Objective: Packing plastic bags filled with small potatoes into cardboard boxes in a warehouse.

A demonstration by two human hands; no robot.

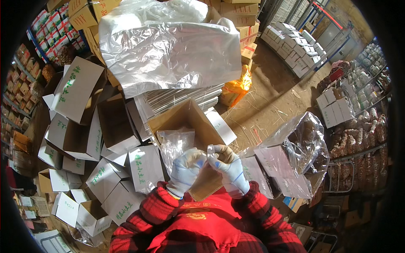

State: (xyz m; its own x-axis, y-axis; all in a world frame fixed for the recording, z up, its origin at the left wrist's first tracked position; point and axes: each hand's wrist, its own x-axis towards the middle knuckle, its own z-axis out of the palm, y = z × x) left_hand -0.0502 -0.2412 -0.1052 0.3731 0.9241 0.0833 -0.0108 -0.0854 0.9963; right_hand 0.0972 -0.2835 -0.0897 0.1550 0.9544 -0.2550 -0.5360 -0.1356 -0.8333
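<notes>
Both my hands are in white work gloves with blue marks, close together over the near part of an open cardboard box [185, 117], brown inside. A crumpled clear plastic bag [178, 141] lies at the box's left side and runs down to my left hand [187, 170]. That hand is closed, its fingertips pinching the bag. My right hand [230, 170] is just to the right, fingers curled and pressed together near a pale, thin edge. What it holds is too small to make out.
Ahead lies a large sheet of clear plastic [168, 55] on a stack of flattened cartons [185, 98]. Many open white boxes [80, 88] are heaped at my left. A plastic-lined box [291, 158] stands at right, with an orange bag [236, 90] beyond. Shelves with bagged goods [360, 135] line the far right.
</notes>
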